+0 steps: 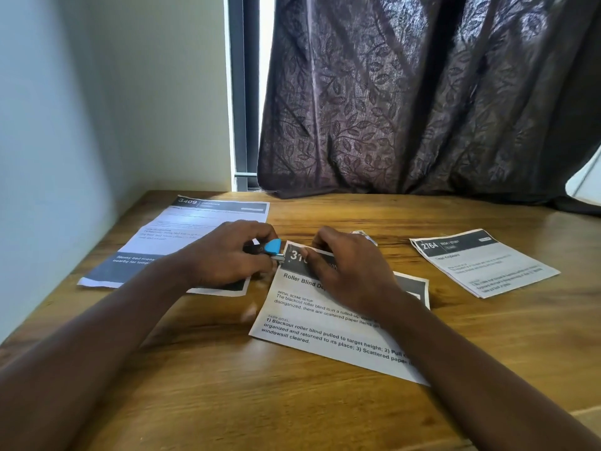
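A small blue and black stapler (271,248) sits in my left hand (227,255), whose fingers curl round it. Its metal jaw is at the top left corner of a printed sheet set headed "Roller Blind" (325,323) in the middle of the table. My right hand (348,271) rests on the top of those sheets, thumb and fingers pinching the corner next to the stapler. Part of the heading is hidden under my right hand.
A sheet numbered 3409 (182,236) lies at the left, partly under my left hand. A stack numbered 2764 (484,265) lies at the right. The wooden table (227,385) meets a white wall on the left; a dark leaf-patterned curtain (406,109) hangs behind.
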`<move>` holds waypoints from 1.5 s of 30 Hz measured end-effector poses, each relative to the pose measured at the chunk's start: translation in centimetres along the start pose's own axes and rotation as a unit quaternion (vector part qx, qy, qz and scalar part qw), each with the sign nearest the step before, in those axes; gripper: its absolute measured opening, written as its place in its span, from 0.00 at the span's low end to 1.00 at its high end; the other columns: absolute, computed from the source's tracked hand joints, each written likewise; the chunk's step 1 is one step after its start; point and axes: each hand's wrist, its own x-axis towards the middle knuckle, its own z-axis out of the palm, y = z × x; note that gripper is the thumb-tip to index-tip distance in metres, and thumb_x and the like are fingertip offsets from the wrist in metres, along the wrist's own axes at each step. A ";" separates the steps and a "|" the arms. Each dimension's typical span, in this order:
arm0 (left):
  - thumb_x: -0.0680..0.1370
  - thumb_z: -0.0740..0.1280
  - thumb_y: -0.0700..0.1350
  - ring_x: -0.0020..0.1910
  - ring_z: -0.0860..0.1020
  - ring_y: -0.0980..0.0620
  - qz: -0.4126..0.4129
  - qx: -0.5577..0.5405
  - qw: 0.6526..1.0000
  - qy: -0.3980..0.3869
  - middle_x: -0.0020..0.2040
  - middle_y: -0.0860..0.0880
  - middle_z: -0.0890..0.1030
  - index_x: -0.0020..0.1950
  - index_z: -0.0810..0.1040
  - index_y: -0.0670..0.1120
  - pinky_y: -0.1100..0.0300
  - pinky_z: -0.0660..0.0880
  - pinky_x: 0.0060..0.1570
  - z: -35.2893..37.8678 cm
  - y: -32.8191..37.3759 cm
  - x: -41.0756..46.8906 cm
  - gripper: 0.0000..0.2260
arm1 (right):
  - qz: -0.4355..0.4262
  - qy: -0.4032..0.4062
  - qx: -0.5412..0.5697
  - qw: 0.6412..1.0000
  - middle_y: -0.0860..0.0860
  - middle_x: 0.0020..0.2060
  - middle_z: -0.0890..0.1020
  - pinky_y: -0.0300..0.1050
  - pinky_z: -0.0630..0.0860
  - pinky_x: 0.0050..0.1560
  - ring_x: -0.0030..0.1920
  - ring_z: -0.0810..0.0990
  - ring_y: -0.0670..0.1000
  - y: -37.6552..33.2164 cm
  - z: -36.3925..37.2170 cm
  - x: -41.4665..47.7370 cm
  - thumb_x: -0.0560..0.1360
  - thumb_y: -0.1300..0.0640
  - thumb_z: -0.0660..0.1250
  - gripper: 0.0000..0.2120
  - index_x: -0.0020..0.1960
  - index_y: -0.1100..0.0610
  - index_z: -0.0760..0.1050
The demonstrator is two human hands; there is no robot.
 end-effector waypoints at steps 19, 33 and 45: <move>0.75 0.74 0.53 0.50 0.83 0.56 -0.030 -0.153 0.982 -0.105 0.55 0.53 0.88 0.61 0.83 0.48 0.65 0.76 0.42 -2.1 0.3 -0.9 0.16 | -0.109 0.057 -0.046 0.991 0.47 0.42 0.83 0.45 0.66 0.42 0.42 0.78 0.52 -0.7 -0.6 0.2 0.81 0.48 0.63 0.08 0.52 0.51 0.76; 0.71 0.77 0.53 0.59 0.82 0.47 -0.002 -0.143 0.984 -0.108 0.56 0.52 0.87 0.55 0.86 0.47 0.47 0.77 0.66 -2.7 0.1 -1.2 0.17 | -0.149 0.075 -0.047 0.985 0.47 0.40 0.82 0.51 0.70 0.46 0.41 0.77 0.51 -1.2 -0.7 0.2 0.82 0.48 0.59 0.11 0.51 0.51 0.78; 0.78 0.69 0.49 0.59 0.82 0.45 0.018 -0.135 0.983 -0.122 0.57 0.52 0.87 0.53 0.87 0.49 0.45 0.79 0.62 -2.5 -0.1 -0.9 0.09 | -0.149 0.084 -0.049 0.984 0.47 0.40 0.82 0.43 0.62 0.43 0.40 0.75 0.50 -1.3 -0.8 0.2 0.81 0.50 0.64 0.07 0.51 0.52 0.78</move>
